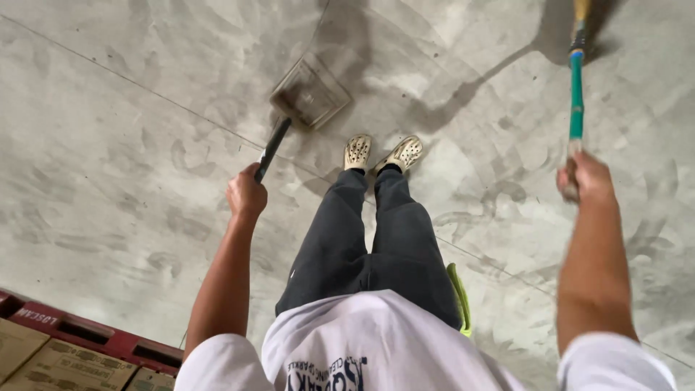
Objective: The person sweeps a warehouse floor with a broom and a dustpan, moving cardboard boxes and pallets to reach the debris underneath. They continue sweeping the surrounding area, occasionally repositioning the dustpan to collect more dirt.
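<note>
- Left hand [246, 194] closed round the black handle of a dustpan [310, 93]; pan resting on the concrete floor [116, 166], just ahead of the shoes [382, 153].
- Right hand [586, 177] wrapped tight on a broom [576, 94] with a green shaft, head out of view.
- Pan dusty grey inside; contents too blurred to tell.
- Floor streaked and smudged all over, judged part-swept at most.
- Red pallet [94, 340] of cartons at lower left.
</note>
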